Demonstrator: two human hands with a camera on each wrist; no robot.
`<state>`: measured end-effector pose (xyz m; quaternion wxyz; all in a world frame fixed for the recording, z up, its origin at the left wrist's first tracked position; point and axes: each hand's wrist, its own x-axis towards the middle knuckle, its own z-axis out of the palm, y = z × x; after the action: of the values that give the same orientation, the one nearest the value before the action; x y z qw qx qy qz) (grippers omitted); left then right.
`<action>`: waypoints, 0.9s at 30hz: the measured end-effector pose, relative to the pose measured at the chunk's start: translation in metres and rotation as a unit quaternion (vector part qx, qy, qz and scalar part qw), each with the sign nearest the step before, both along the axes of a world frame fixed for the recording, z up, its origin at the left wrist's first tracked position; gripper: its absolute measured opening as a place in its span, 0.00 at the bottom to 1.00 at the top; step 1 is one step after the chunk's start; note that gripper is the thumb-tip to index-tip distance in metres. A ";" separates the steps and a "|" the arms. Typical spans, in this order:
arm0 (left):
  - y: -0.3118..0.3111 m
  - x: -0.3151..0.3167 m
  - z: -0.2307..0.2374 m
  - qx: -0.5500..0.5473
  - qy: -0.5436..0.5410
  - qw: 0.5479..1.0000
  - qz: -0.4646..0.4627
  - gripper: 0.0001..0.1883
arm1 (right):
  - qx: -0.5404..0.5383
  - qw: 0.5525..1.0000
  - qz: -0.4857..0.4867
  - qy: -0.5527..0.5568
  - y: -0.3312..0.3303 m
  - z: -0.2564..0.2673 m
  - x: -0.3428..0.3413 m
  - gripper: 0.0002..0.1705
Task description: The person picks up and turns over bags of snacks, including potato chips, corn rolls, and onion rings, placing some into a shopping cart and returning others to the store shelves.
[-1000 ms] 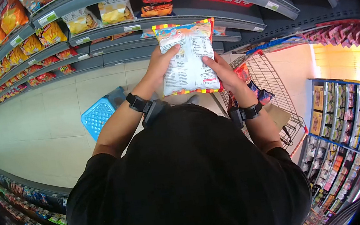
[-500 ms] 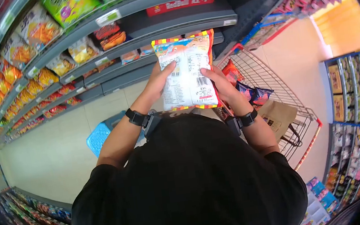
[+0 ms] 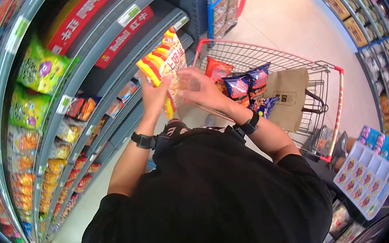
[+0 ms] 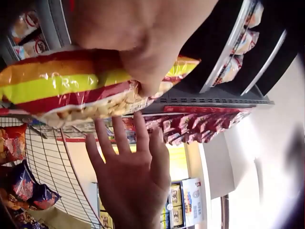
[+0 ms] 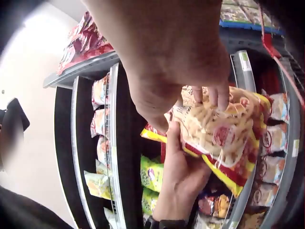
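Note:
A snack bag (image 3: 163, 62) with red and yellow stripes is tilted in front of the person's chest. Its side with pale stick-shaped snacks (image 5: 224, 129) faces the right hand. The left hand (image 3: 153, 98) grips one edge of the bag, its thumb laid along the front in the right wrist view. The right hand (image 3: 204, 93) is at the bag's front, fingers spread and fairly straight; the left wrist view shows those fingertips (image 4: 117, 121) right at the bag's lower edge. Black straps sit on both wrists.
A red-trimmed shopping cart (image 3: 339, 117) stands close on the right, holding several snack bags (image 3: 237, 86) and a brown carry bag (image 3: 285, 97). Shelves of green snack bags (image 3: 45, 67) and others line the left. A compartment tray (image 3: 366, 177) sits at the lower right.
The view has swung right, toward the cart. The bag has turned from its white printed back to its striped, pictured side. The right hand has let go of the bag's edge and spread its fingers.

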<state>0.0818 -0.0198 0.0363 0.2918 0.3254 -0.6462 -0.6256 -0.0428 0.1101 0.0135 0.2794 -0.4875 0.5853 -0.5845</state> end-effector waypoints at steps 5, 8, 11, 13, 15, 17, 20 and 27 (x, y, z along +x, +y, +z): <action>-0.038 -0.007 -0.018 0.053 -0.081 0.988 -0.123 0.24 | 0.142 0.971 -0.145 -0.122 -0.011 0.002 -0.050 0.37; -0.060 -0.016 -0.025 -0.001 -0.098 0.970 -0.222 0.25 | 0.185 0.965 -0.049 -0.177 -0.021 0.021 -0.070 0.32; -0.083 -0.033 -0.024 -0.032 -0.078 0.964 -0.252 0.28 | 0.134 0.976 -0.068 -0.158 -0.049 -0.002 -0.085 0.30; -0.096 -0.046 -0.024 -0.021 -0.030 0.961 -0.275 0.31 | 0.134 0.981 -0.079 -0.117 -0.072 0.021 -0.088 0.27; -0.113 -0.056 -0.029 0.022 0.015 0.983 -0.182 0.38 | 0.149 0.981 -0.112 -0.050 -0.095 0.024 -0.093 0.27; -0.144 -0.069 -0.041 0.058 0.001 0.983 -0.175 0.41 | 0.103 0.984 -0.131 -0.063 -0.121 0.009 -0.101 0.29; -0.175 -0.087 -0.037 -0.107 0.014 0.988 -0.109 0.35 | 0.092 0.972 -0.190 -0.100 -0.144 0.015 -0.100 0.30; -0.232 -0.121 -0.129 -0.369 -0.015 0.927 -0.064 0.24 | 0.152 0.952 -0.222 -0.147 -0.098 -0.012 -0.108 0.17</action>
<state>-0.0387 -0.2515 -0.0932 0.3409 0.1619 -0.8552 -0.3554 -0.1506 0.0122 0.0013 0.2961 -0.2058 0.7135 -0.6008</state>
